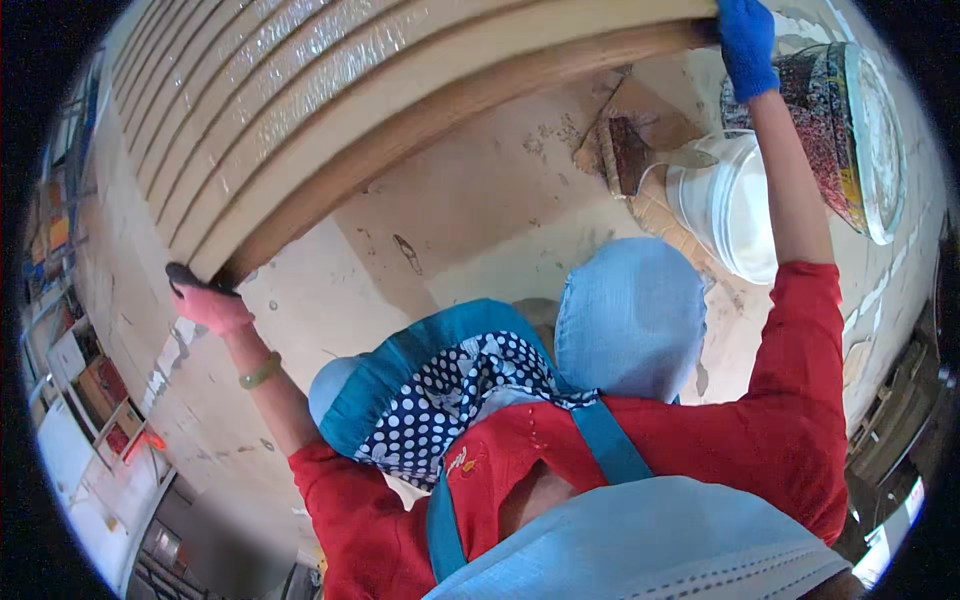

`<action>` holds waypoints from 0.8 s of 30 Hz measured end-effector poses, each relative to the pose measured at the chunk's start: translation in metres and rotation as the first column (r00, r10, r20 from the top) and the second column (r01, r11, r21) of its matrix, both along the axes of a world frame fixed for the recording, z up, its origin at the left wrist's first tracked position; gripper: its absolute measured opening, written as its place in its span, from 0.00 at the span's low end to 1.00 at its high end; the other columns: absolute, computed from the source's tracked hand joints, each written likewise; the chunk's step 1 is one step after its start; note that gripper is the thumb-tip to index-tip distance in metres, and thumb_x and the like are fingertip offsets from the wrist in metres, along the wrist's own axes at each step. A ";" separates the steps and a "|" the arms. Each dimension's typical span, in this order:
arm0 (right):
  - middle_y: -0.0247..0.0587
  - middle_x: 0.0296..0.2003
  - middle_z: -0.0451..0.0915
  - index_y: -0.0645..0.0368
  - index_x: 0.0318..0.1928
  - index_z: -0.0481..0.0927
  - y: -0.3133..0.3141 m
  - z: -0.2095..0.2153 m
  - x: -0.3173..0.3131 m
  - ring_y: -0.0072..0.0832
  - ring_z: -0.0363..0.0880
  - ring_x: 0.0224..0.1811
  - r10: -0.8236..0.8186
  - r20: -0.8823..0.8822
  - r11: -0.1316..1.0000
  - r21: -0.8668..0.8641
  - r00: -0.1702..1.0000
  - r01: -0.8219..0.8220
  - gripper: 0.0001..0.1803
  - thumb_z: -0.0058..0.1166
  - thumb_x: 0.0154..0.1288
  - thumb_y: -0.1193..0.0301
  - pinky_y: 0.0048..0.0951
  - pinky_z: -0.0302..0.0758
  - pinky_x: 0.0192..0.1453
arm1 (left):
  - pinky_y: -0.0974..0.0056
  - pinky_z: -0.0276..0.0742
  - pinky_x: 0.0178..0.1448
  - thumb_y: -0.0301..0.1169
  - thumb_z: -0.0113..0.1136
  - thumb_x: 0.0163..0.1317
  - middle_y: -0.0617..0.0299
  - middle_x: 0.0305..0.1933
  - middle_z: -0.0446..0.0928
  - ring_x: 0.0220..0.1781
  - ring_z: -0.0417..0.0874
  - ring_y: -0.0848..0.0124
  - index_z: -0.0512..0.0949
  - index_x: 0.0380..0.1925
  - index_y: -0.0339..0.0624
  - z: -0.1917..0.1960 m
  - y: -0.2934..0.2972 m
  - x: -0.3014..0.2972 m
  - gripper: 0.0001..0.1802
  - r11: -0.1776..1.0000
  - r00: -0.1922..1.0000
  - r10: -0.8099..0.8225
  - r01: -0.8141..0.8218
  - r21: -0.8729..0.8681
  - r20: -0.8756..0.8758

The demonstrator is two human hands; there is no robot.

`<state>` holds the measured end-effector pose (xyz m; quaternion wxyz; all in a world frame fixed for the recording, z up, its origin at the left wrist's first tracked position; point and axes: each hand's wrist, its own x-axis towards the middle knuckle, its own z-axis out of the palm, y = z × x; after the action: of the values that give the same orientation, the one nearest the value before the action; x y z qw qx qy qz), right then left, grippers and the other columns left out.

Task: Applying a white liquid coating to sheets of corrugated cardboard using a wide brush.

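Note:
A wide, pale panel with long parallel ridges or stacked edges (300,90) spans the upper left; glossy streaks lie on it, and its near edge is a brown wooden strip (450,115). I cannot tell whether it is one slatted piece or several layered boards. At its near left corner, my left hand (212,302), in a pink glove with dark fingers, is closed round the end. My right hand (748,48), in a blue glove, grips the far right end, its fingertips partly hidden. Both arms are stretched wide.
At the right stand a white bucket (725,205) and a larger paint-stained drum (845,140). A wide brush with dark bristles (628,155) lies beside the bucket on torn cardboard (670,120). Stained floor (400,240) shows below the panel. Shelving with a red item (105,390) is far left.

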<state>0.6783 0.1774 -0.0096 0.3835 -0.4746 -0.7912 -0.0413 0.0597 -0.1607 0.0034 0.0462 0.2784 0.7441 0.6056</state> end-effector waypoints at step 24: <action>0.50 0.29 0.81 0.45 0.51 0.78 -0.053 0.038 -0.007 0.48 0.80 0.32 0.017 0.505 0.998 0.050 0.863 -0.049 0.16 0.42 0.67 0.63 0.47 0.77 0.37 | 0.65 0.75 0.25 0.56 0.49 0.65 0.54 0.28 0.78 0.21 0.79 0.66 0.76 0.41 0.35 0.033 -0.004 0.026 0.30 0.759 0.965 -0.072 0.217 -0.613 0.251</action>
<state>0.6716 0.1239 0.0285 0.1784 -0.4218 -0.8702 -0.1816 0.0856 -0.1648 0.0363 0.2636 0.2368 0.8715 0.3389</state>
